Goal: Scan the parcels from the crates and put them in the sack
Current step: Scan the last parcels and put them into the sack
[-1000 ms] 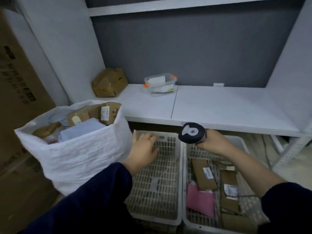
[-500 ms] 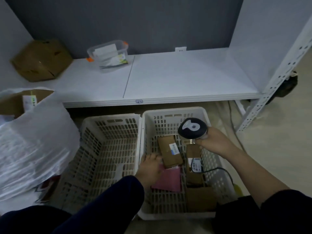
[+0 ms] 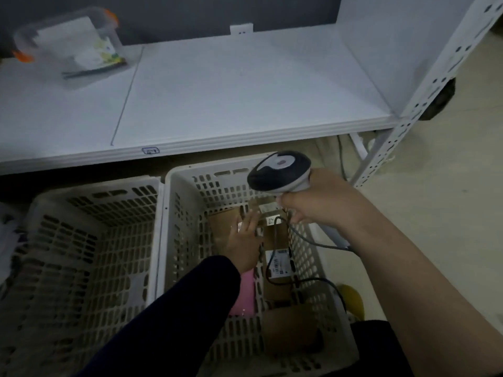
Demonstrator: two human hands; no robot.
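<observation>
Two white slatted crates stand side by side on the floor under a shelf. The left crate (image 3: pixel 92 187) holds nothing that I can see. The right crate (image 3: pixel 170 213) holds several parcels: a brown parcel (image 3: pixel 221 223) at the back, a labelled brown parcel (image 3: pixel 279 263), a pink parcel (image 3: pixel 245 296) and another brown parcel (image 3: pixel 291 330) at the front. My left hand (image 3: pixel 243 240) lies flat on the back brown parcel, fingers spread. My right hand (image 3: pixel 321 204) holds a black-and-white barcode scanner (image 3: pixel 280 171) above the crate's far end. Only a white sliver of the sack (image 3: pixel 5 235) shows at the left edge.
A white shelf (image 3: pixel 245 91) runs above the crates, with a clear plastic box (image 3: pixel 73 47) with orange clips at its back left. A perforated white shelf post (image 3: pixel 424 91) stands to the right. The scanner cable (image 3: pixel 313 243) loops over the crate's right wall. A yellow object (image 3: pixel 351 297) lies on the floor.
The view has swung right and down, and the sack has almost left the frame. My left hand went from the left crate into the right one, onto the back brown parcel. The scanner stays held above.
</observation>
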